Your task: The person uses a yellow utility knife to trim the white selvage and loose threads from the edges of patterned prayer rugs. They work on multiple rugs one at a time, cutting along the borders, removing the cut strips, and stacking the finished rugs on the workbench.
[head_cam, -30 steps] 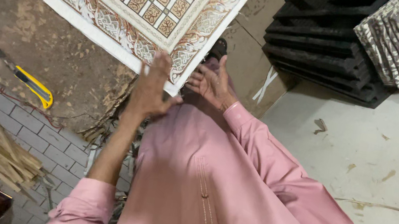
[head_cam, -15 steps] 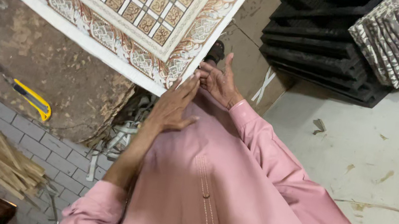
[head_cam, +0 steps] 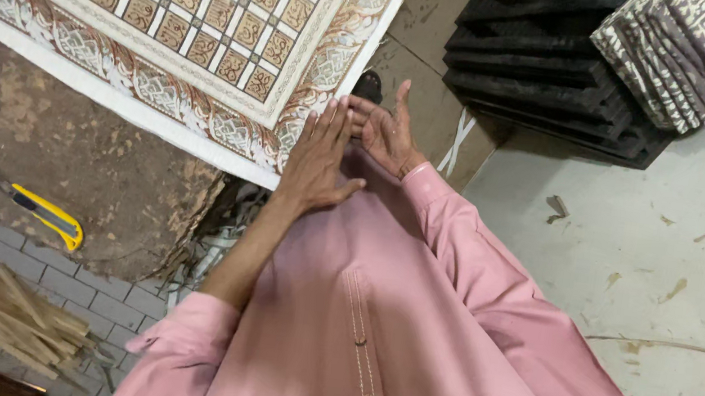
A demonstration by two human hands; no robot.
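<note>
The left hand lies flat and open, fingers together, its tips touching the edge of the patterned panel, gripping nothing. At its two o'clock, the right hand is also open, fingers curled near the panel's corner, holding nothing. A yellow knife lies well apart at eight o'clock. With no grip, a push could probably slide the panel askew.
</note>
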